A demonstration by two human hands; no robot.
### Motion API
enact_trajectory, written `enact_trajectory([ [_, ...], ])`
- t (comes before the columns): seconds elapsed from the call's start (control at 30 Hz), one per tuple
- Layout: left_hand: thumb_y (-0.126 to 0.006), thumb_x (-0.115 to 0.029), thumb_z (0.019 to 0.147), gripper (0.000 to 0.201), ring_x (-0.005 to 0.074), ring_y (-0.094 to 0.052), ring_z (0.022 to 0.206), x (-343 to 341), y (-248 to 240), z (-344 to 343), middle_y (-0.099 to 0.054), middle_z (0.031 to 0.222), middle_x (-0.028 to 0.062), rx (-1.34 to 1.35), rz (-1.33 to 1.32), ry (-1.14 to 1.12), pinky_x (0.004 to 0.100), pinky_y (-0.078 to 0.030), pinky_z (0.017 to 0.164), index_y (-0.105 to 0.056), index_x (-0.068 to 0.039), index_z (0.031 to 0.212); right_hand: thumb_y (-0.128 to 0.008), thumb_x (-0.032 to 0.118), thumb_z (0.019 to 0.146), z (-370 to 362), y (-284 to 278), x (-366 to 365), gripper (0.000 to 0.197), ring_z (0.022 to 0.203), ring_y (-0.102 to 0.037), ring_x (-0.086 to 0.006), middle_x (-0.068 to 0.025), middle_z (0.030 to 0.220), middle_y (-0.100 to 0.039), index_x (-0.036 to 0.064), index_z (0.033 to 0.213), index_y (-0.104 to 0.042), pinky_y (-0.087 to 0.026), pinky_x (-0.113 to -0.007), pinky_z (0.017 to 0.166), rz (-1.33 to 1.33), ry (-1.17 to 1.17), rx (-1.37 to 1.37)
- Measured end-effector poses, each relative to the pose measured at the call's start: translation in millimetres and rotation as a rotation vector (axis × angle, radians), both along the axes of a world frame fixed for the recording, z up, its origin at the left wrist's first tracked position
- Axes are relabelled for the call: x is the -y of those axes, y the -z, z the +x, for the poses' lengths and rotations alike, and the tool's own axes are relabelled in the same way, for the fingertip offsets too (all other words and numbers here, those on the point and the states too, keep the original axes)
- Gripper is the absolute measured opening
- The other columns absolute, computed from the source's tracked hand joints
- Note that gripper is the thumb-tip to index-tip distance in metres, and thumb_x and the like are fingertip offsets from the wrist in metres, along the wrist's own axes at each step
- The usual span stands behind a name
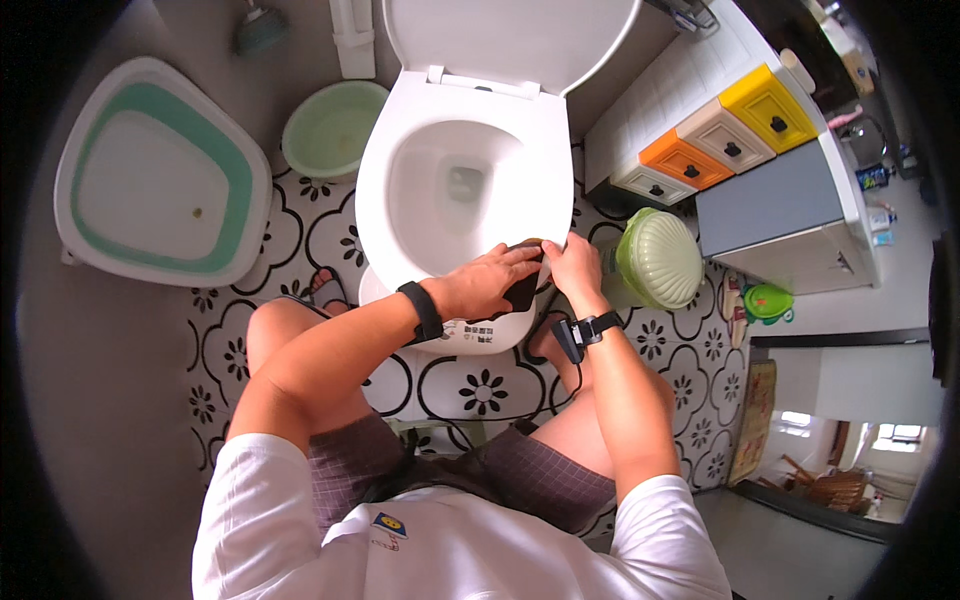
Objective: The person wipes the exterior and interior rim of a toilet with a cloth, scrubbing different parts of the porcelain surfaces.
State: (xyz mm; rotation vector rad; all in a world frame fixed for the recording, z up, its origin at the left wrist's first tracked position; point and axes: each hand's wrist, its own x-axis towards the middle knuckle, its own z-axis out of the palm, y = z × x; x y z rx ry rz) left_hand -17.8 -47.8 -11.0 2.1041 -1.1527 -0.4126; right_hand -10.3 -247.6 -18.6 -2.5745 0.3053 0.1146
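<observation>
The fingers (515, 260) of the left hand (474, 288) lie close together, bent over a dark, flat, box-like thing (524, 290), and look closed on it. The left thumb is hidden. The right hand (575, 268) has its fingers curled in at the top end of that dark thing. I can't tell if they pinch it, or a pale bit beside it, or just touch it.

The dark thing is at the front right edge of the shiny white toilet (372, 215) with an oval bowl. It leans at a slant, and I can't see if it rests on the edge. The smooth white lid (510, 40) is up at the back edge.

I think the dark thing could slip. It looks smooth, and the left fingers are mostly on top of it. If they let go too soon, it could slide over the front edge and hit the white floor with black flowers (485, 392). If it got bumped the other way, it could plop into the bowl.

The thin black cord (579, 380) hanging from the black box (568, 340) on the right wrist could be trouble too. It might catch on a knee and tug that arm. A big swing of the right elbow might knock the light green plastic bin (660, 258) with a shell-shaped lid, just off the toilet's right edge.
</observation>
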Motion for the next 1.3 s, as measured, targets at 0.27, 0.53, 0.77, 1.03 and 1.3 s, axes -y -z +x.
enact_trajectory([
  [0.27, -0.072, -0.044, 0.077, 0.073, 0.0339, -0.047, 0.116, -6, -7, -3, -0.054, 0.121, 0.0206, -0.108, 0.467, -0.316, 0.0424, -0.042, 0.096, -0.042, 0.004, 0.124, -0.056, 0.044, 0.089, -3, -22, -11, 0.049, 0.093, -0.063, -0.0419, -0.0267, 0.092, -0.066, -0.0037, 0.085, -0.067, -0.049, -0.049, 0.079, -0.181, 0.12, -0.246],
  [0.53, -0.071, -0.045, 0.079, 0.072, 0.037, -0.057, 0.104, -24, -10, 35, -0.064, 0.106, 0.0207, -0.121, 0.317, -0.372, 0.0433, -0.047, 0.089, -0.046, 0.005, 0.125, -0.069, 0.042, 0.082, -5, -30, 2, 0.042, 0.065, -0.068, -0.0281, -0.0136, 0.068, -0.068, 0.0006, 0.074, -0.067, -0.053, -0.04, 0.066, -0.123, -0.05, -0.463],
  [0.77, -0.07, -0.036, 0.08, 0.052, 0.0344, -0.065, 0.084, -137, -66, 121, -0.066, 0.092, 0.025, -0.056, 0.249, -0.853, 0.0402, -0.051, 0.076, -0.061, 0.009, 0.103, -0.068, 0.022, 0.083, 3, -24, -14, 0.02, 0.084, -0.061, -0.0396, -0.0166, 0.092, -0.061, 0.0032, 0.086, -0.063, -0.049, -0.047, 0.073, -0.425, -0.109, 0.249],
  [1.03, -0.064, -0.034, 0.08, 0.061, 0.0373, -0.052, 0.115, -151, -39, 107, -0.058, 0.119, 0.0236, -0.119, 0.397, -1.132, 0.0443, -0.033, 0.103, -0.051, 0.011, 0.119, -0.063, 0.039, 0.081, 13, 25, -39, 0.097, 0.12, -0.043, -0.0471, -0.0429, 0.129, -0.035, -0.0259, 0.131, -0.01, -0.04, -0.045, 0.1, -0.097, 0.202, 0.015],
  [1.3, -0.059, -0.015, 0.084, 0.05, 0.0309, -0.041, 0.126, -130, -7, 100, -0.04, 0.141, 0.0152, -0.203, 0.662, -0.945, 0.0535, -0.052, 0.082, -0.05, 0.002, 0.13, -0.061, 0.04, 0.082, 76, 32, -12, 0.078, 0.114, -0.051, -0.0443, -0.039, 0.117, -0.049, -0.0216, 0.116, -0.028, -0.042, -0.044, 0.099, -0.29, 0.102, -0.199],
])
